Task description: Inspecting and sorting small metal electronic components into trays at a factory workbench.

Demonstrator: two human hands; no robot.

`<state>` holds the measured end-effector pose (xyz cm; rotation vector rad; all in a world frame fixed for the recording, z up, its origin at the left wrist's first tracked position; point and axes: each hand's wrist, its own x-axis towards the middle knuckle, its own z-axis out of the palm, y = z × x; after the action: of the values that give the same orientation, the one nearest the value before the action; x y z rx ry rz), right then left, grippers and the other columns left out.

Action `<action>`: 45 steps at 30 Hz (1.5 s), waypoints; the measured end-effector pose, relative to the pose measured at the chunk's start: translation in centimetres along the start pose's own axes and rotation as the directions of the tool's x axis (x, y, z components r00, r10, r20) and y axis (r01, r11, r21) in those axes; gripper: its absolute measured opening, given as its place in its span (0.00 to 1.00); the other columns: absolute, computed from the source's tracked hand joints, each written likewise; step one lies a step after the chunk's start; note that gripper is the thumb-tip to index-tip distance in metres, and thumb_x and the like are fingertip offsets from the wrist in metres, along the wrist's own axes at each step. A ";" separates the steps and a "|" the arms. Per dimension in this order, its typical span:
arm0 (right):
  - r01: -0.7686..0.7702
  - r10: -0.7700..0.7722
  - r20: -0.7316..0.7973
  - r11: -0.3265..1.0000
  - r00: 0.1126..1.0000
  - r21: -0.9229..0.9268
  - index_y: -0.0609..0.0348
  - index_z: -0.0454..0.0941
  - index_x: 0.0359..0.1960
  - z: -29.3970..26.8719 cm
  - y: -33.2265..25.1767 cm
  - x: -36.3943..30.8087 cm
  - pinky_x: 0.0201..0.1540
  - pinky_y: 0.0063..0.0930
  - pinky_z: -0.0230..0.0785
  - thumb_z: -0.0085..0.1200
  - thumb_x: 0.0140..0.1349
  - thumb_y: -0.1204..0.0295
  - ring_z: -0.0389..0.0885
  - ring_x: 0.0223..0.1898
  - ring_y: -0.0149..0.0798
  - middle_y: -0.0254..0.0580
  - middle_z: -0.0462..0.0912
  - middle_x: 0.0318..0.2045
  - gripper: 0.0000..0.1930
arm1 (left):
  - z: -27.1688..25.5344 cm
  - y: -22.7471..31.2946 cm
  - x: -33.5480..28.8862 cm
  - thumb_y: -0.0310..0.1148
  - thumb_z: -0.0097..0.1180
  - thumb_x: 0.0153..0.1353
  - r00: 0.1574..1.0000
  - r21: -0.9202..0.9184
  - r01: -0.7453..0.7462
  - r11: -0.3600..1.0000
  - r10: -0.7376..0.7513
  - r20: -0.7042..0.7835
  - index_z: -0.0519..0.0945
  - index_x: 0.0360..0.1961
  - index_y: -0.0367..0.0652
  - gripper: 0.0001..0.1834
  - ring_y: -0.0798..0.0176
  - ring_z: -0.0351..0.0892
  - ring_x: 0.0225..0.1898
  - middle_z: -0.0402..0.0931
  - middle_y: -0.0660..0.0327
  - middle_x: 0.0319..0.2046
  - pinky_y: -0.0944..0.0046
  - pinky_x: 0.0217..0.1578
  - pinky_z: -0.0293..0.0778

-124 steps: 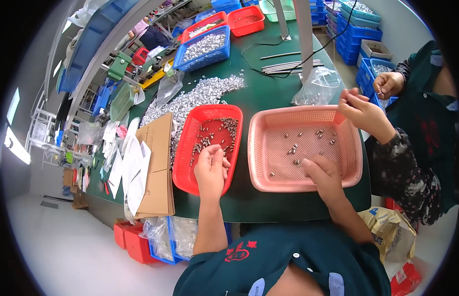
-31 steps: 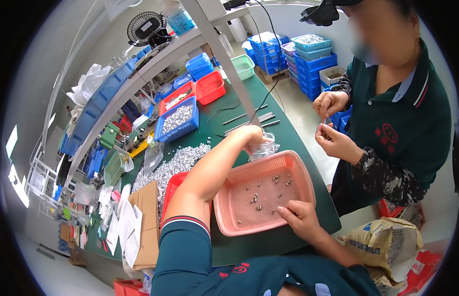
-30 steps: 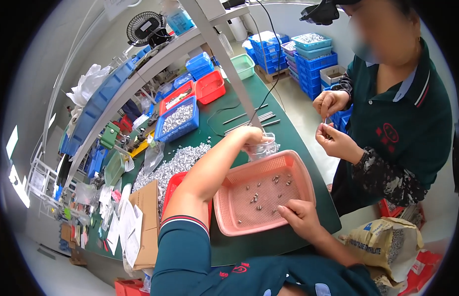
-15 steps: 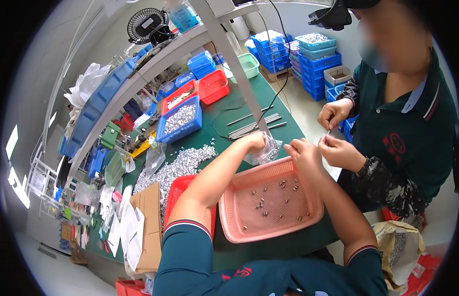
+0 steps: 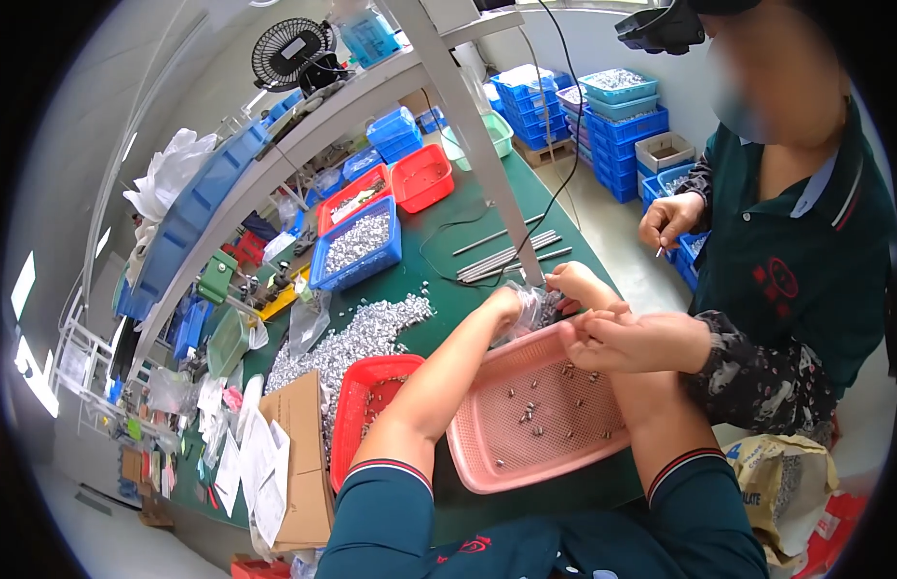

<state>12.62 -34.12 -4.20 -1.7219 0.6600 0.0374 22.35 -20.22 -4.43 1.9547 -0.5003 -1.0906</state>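
Observation:
A clear plastic bag [image 5: 537, 307] is gripped in my left hand [image 5: 504, 307], at the far rim of a pink mesh basket [image 5: 468, 425]. My right hand [image 5: 582, 284] is beside the bag, fingers bent together; what they hold, if anything, is hidden. Several small metal parts [image 5: 530, 415] lie scattered in the basket. A co-worker's hand [image 5: 641, 340] reaches in from the right, above the basket and my right forearm, fingers curled. The co-worker's other hand [image 5: 672, 220] pinches a small thin piece.
Left of the basket stands a red tray [image 5: 344, 415] beside a heap of metal parts [image 5: 357, 333]. Metal rods [image 5: 511, 259] lie beyond, near a shelf post [image 5: 477, 145]. Blue [image 5: 357, 261] and red bins [image 5: 422, 179] stand farther back. Cardboard [image 5: 304, 463] and papers lie at left.
My right hand has moved in beside the bag. One of the co-worker's hands has come left over the basket, apart from the other. The view has shifted slightly.

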 end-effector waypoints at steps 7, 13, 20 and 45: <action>-0.040 0.042 -0.098 0.999 0.994 0.029 0.64 0.78 0.23 0.6 -0.1 1.0 0.22 0.28 0.75 0.53 0.56 0.67 0.78 0.18 0.34 0.40 0.78 0.19 0.12 | 0.8 1.1 -1.5 0.37 0.53 0.54 0.995 -0.111 0.104 0.988 -0.103 0.015 0.78 0.26 0.44 0.08 0.62 0.78 0.24 0.77 0.60 0.23 0.59 0.24 0.78; 0.269 -0.270 -0.091 0.963 0.959 -0.020 0.62 0.81 0.23 6.9 -5.5 -2.8 0.25 0.27 0.74 0.56 0.53 0.64 0.78 0.18 0.32 0.39 0.80 0.18 0.12 | -2.3 -2.3 -1.1 0.42 0.37 0.61 0.978 -0.695 0.206 0.689 -0.133 0.158 0.73 0.32 0.48 0.14 0.59 0.74 0.29 0.74 0.62 0.25 0.48 0.32 0.73; 0.293 -0.291 -0.040 0.941 0.956 0.168 0.69 0.77 0.22 7.4 -8.3 -5.4 0.24 0.22 0.71 0.52 0.57 0.69 0.74 0.18 0.29 0.38 0.76 0.17 0.13 | -4.3 -5.0 -0.7 0.42 0.33 0.58 0.965 -0.874 0.080 0.479 0.182 0.188 0.73 0.22 0.58 0.15 0.66 0.69 0.24 0.73 0.69 0.20 0.63 0.24 0.64; 0.038 -0.057 -0.311 0.997 0.949 -0.065 0.61 0.78 0.13 1.3 -3.4 -1.4 0.21 0.25 0.72 0.51 0.46 0.73 0.78 0.15 0.32 0.39 0.77 0.12 0.09 | -6.1 0.2 -1.4 0.20 0.41 0.56 0.935 -0.839 0.088 0.537 -0.334 -0.116 0.77 0.33 0.36 0.11 0.59 0.73 0.24 0.74 0.55 0.28 0.65 0.22 0.69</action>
<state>13.34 -32.01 -1.02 -1.8172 0.8563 -0.2579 26.73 -16.51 -1.81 1.2581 0.3987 -0.9283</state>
